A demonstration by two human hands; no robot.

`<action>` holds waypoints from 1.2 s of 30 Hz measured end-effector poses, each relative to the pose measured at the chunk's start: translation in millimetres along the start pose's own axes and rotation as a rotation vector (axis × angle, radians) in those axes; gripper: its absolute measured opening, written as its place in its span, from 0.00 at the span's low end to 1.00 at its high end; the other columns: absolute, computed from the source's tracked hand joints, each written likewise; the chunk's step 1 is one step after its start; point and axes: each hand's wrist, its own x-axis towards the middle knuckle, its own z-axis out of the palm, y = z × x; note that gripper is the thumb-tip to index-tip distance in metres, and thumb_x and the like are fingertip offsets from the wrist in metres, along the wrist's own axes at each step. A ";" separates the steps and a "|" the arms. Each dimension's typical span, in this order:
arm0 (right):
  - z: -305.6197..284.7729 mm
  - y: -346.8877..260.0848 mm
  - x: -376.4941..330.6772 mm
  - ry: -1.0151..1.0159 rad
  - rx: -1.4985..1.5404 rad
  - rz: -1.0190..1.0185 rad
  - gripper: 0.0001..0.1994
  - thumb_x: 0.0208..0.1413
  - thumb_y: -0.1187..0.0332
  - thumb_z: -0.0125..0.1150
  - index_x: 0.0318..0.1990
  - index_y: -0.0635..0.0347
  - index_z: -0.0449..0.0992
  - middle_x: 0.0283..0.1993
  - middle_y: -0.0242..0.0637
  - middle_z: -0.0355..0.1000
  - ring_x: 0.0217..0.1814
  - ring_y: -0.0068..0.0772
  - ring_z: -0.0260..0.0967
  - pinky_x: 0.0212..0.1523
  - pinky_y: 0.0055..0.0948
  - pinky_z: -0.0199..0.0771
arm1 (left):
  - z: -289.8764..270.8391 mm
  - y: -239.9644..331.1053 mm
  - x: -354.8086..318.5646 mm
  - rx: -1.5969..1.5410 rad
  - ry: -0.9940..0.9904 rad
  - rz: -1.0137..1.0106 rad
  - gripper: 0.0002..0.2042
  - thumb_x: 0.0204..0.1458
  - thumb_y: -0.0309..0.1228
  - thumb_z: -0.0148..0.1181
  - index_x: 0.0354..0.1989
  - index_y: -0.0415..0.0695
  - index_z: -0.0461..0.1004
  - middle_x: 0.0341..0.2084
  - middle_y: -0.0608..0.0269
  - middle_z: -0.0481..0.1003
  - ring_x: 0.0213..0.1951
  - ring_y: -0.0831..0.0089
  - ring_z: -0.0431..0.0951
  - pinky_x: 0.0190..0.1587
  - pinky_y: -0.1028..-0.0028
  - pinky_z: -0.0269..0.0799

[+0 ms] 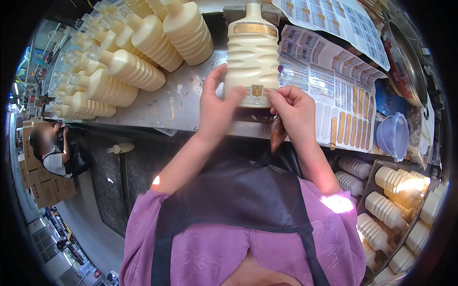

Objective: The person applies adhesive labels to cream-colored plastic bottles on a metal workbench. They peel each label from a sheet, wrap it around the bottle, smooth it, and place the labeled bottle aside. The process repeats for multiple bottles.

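A cream ribbed bottle (253, 62) lies at the bench's front edge, its neck pointing away from me. It bears a gold-and-silver label band (252, 30) near the shoulder and a small label with a gold shield (257, 91) near the base. My left hand (214, 105) grips the bottle's left side, its blurred thumb over the lower label's left end. At that label's right end, the thumb and index finger of my right hand (293, 107) press together. A brown pointed tool (277, 135) hangs from the right palm, tip toward me; its upper part is hidden.
Several cream bottles (148, 40) with clear necks lie at the left of the metal bench (186, 109). Label sheets (334, 86) spread on the right, beside a pale blue basket (392, 136). More bottles (384, 209) fill a crate below. Another person (52, 152) is far left, near cartons.
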 end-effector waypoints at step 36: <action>-11.6 20.8 14.6 -0.098 0.053 0.010 0.25 0.69 0.57 0.59 0.66 0.65 0.71 0.36 0.28 0.75 0.33 0.12 0.66 0.34 0.18 0.68 | 6.1 -5.5 0.5 0.118 -0.036 0.062 0.39 0.53 0.37 0.69 0.70 0.33 0.57 0.60 0.44 0.68 0.63 0.57 0.69 0.66 0.61 0.63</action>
